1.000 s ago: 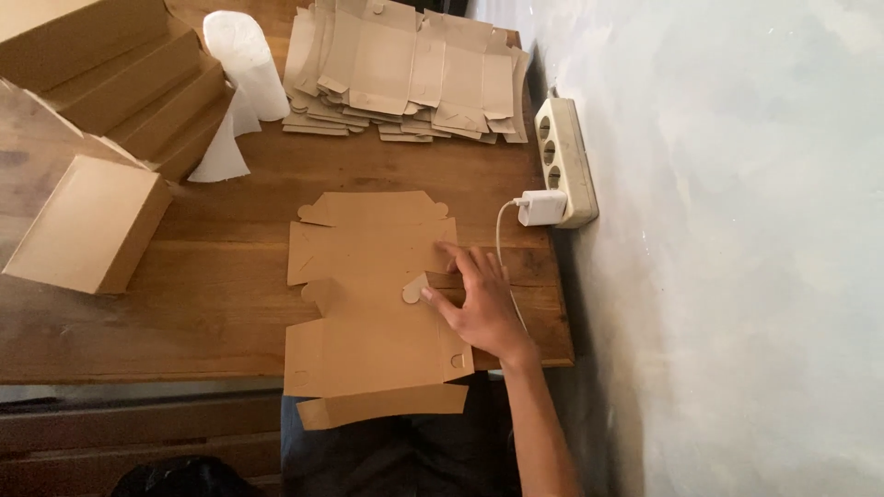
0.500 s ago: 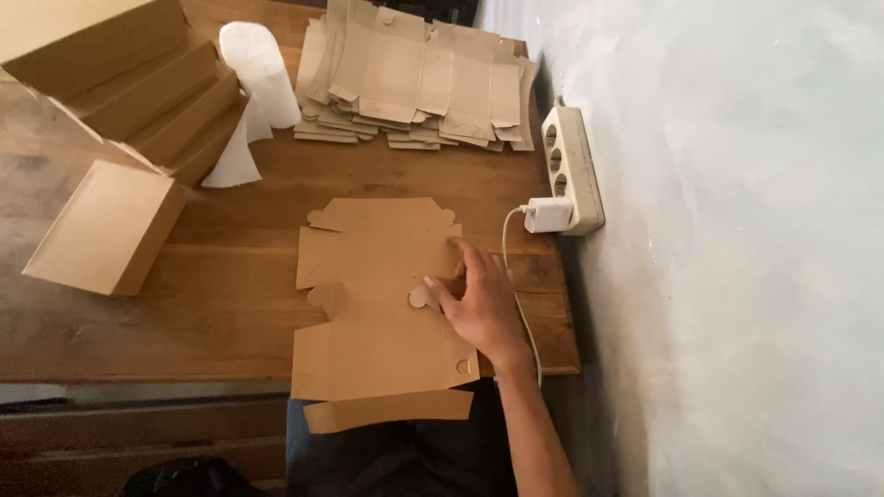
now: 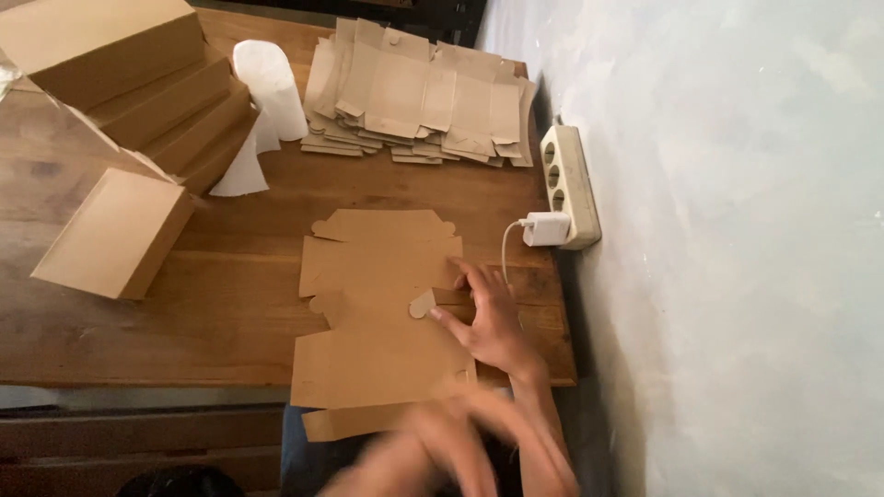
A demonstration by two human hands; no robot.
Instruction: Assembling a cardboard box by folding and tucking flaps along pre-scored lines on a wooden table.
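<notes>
The right hand's grip pinched a small side flap of the flat cardboard box blank, fingers lightly curled around it. The left hand was a blur low in view, its grip unreadable. The blank lay unfolded on the wooden counter beside a pale plaster wall, near a power strip.
</notes>
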